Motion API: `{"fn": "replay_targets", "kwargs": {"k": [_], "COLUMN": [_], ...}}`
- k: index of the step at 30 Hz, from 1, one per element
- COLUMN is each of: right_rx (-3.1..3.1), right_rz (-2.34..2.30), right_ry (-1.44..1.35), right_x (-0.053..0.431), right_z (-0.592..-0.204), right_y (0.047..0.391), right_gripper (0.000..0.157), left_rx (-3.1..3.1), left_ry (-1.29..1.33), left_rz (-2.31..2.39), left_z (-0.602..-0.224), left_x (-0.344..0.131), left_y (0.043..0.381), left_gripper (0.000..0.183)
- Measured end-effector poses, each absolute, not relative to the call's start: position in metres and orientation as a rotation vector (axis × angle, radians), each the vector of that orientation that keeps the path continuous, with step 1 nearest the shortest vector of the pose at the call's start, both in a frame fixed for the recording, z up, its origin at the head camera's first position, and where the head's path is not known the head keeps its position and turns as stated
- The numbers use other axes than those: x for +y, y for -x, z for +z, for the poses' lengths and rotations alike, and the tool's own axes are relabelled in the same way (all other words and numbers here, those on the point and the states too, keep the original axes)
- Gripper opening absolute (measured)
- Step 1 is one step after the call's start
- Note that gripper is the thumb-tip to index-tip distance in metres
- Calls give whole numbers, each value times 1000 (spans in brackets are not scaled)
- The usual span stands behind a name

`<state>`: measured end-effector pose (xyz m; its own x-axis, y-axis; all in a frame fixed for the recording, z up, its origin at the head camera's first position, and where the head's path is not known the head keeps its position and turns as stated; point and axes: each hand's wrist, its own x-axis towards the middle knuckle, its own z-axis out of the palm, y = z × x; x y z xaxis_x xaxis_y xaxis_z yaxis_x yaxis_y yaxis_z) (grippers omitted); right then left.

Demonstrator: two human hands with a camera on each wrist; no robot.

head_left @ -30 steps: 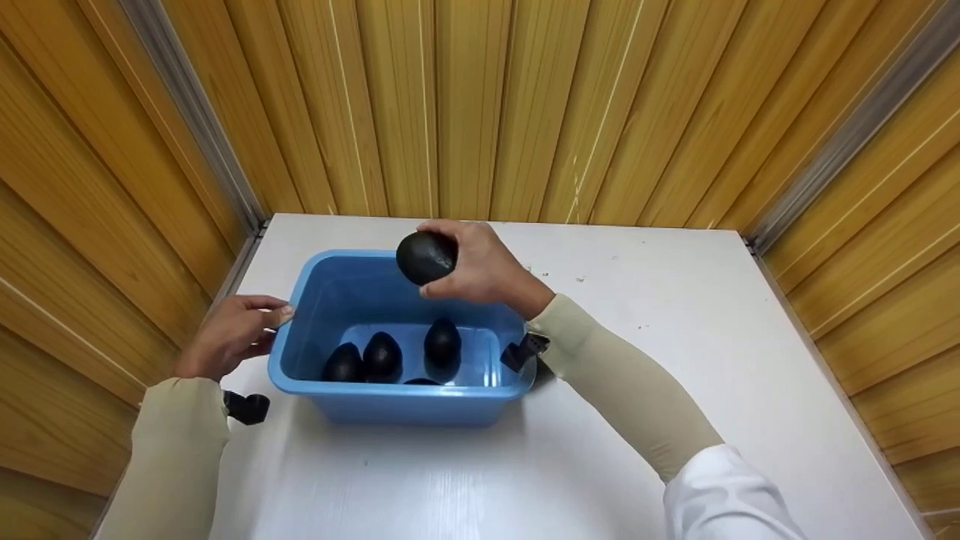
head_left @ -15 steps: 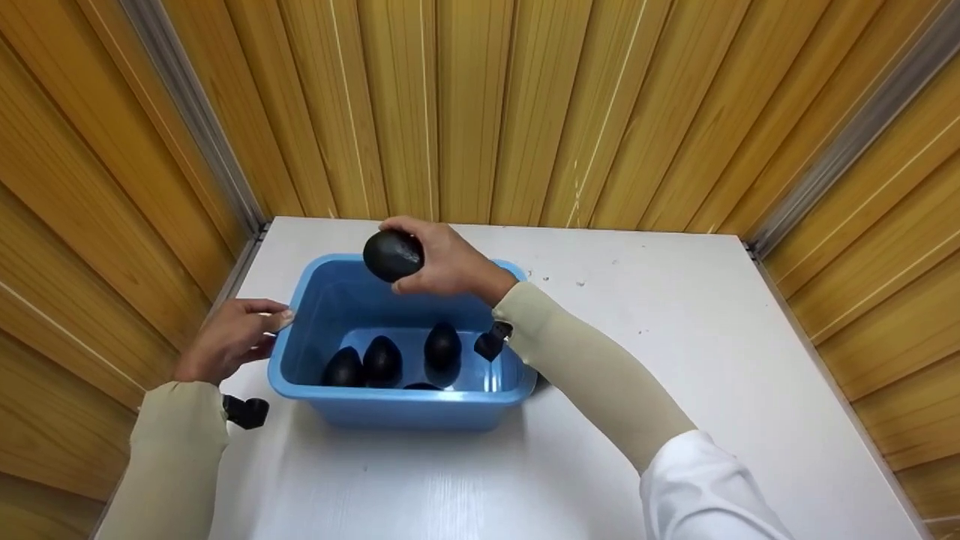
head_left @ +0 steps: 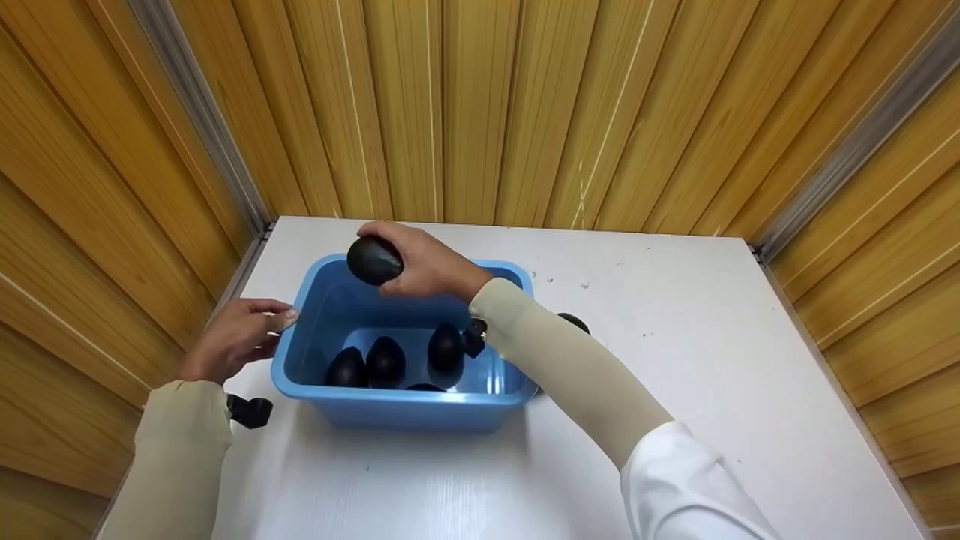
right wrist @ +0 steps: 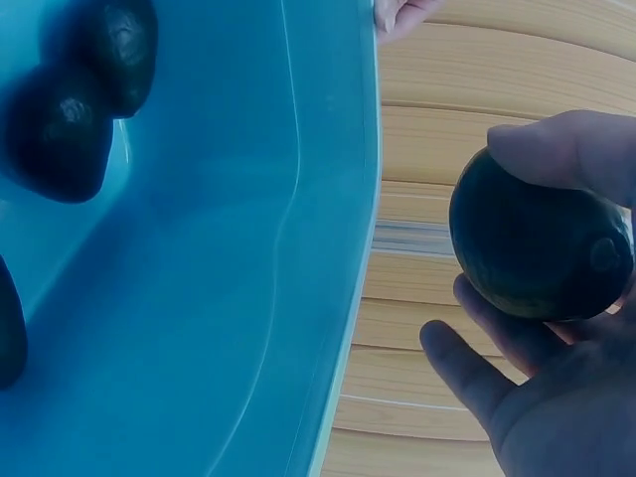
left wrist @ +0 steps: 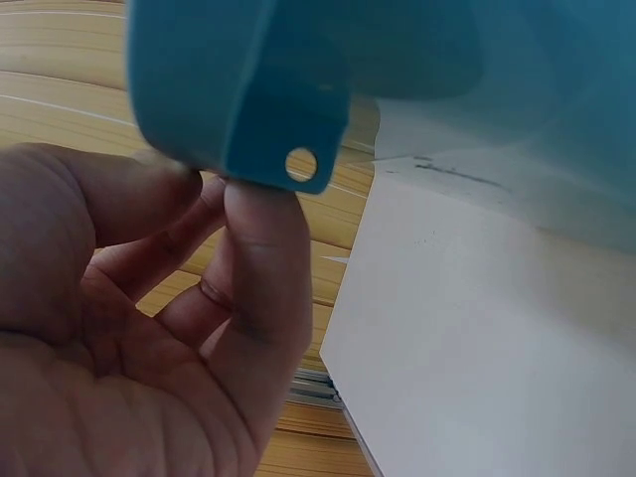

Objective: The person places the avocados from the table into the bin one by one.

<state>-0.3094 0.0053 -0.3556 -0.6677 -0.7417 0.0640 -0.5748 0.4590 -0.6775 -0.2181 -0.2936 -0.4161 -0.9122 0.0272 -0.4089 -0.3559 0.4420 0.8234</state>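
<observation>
My right hand (head_left: pixel 424 262) grips a dark avocado (head_left: pixel 374 260) above the back left part of a blue plastic bin (head_left: pixel 420 396). In the right wrist view, thumb and fingers curl round that avocado (right wrist: pixel 537 243) beside the bin's rim (right wrist: pixel 363 199). At the bin's left end, my left hand (head_left: pixel 238 336) pinches the rim between thumb and fingers. The left wrist view shows this pinch at the rim's lower edge, close to a small hole in the plastic. Several avocados lie on the bin floor, among them one at the left (head_left: pixel 346 367) and one near the middle (head_left: pixel 445 348).
Another dark avocado (head_left: pixel 574 322) lies on the white table (head_left: pixel 712 360) right of the bin, partly hidden behind my right forearm. Small crumbs (head_left: pixel 584 285) dot the table there. Wood-patterned panels (head_left: pixel 480 112) wall the table at the back and both sides.
My right hand has carried the avocado leftward over the bin, from its back middle to the back left. The avocado on the table has come into view. My left hand keeps its place.
</observation>
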Motion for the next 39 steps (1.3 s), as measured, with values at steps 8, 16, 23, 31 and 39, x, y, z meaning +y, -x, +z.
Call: {"fn": "replay_targets", "kwargs": {"k": [8,16,23,31,39], "right_rx": [2477,2481,2638,2708,2708], "right_rz": [-960,-953,-700,-548,-559], "right_ry": [1200,1247,1189,1181,1157], "right_x": [-9,-18,-23,-5,19], "right_z": [-357,-359,-359,-356,-349], "right_y": [310,307,306,307,308], "right_gripper": [76,76,93,88,86], "left_rx": [2332,2318,2331,2332,2349], "left_ry": [284,304,267,257,235], "left_rz": [1445,1450,1489,1487,1474], "left_z": [-413,-414,-415,-415,-416], "left_x": [-293,-292,-293,-292,-295], "left_y": [217,216,217,219,216], "left_gripper": [55,56,51,51,52]}}
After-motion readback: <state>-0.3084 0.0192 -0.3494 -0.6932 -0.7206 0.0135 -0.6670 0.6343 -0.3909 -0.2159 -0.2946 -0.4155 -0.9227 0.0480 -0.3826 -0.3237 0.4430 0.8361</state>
